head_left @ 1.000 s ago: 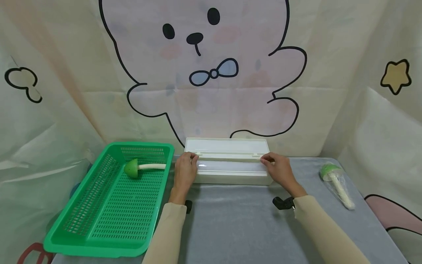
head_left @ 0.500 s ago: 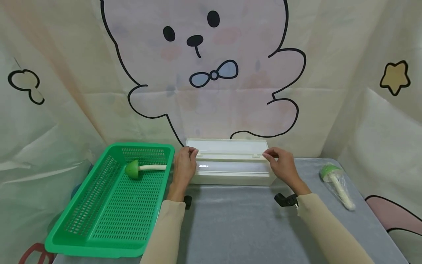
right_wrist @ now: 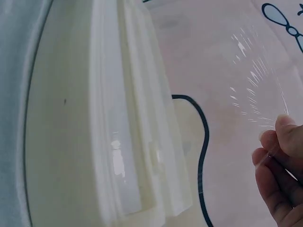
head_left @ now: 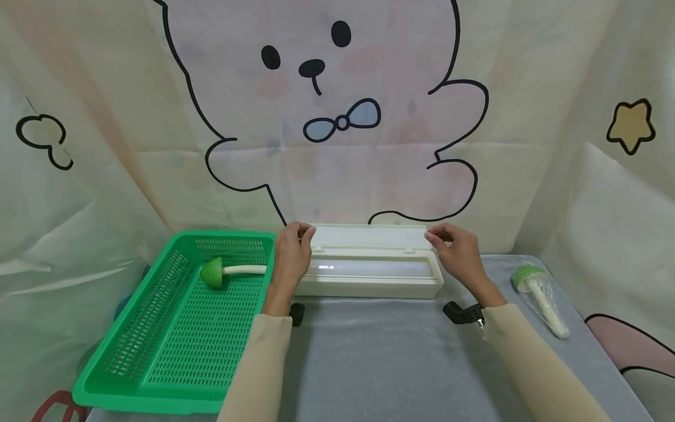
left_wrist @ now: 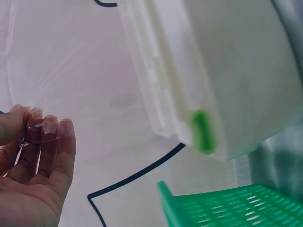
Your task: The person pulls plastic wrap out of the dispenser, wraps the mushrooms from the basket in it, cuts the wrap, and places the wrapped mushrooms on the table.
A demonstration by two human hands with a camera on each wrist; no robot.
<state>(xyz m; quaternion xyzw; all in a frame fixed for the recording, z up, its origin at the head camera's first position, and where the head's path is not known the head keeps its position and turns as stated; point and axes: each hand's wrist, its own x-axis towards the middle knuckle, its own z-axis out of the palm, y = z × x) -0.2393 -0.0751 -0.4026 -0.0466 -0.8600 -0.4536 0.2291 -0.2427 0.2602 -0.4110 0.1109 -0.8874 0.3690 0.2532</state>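
Note:
A white cling film dispenser (head_left: 369, 288) lies at the table's back edge, its lid (head_left: 369, 236) raised. Between my hands stretches clear cling film (right_wrist: 255, 80), creased into shiny lines near the fingers. My left hand (head_left: 292, 252) pinches one corner above the dispenser's left end. At the other end, my right hand (head_left: 460, 255) pinches the opposite corner between thumb and fingers. Inside the dispenser, the film roll (head_left: 369, 268) shows through the long opening. The left wrist view has a green spot (left_wrist: 203, 132) on the dispenser's end.
On the left stands a green perforated basket (head_left: 158, 404) with a green-capped, white-stemmed toy mushroom (head_left: 212, 272) in it. Another such mushroom (head_left: 543, 305), wrapped in clear film, lies at the right edge of the grey table (head_left: 379, 363). A printed cloth (head_left: 401, 176) hangs close behind.
Both hands have risen from the dispenser's opening to the level of its raised lid, moving slightly apart. The dispenser's front ends now show more, and its lid stays up.

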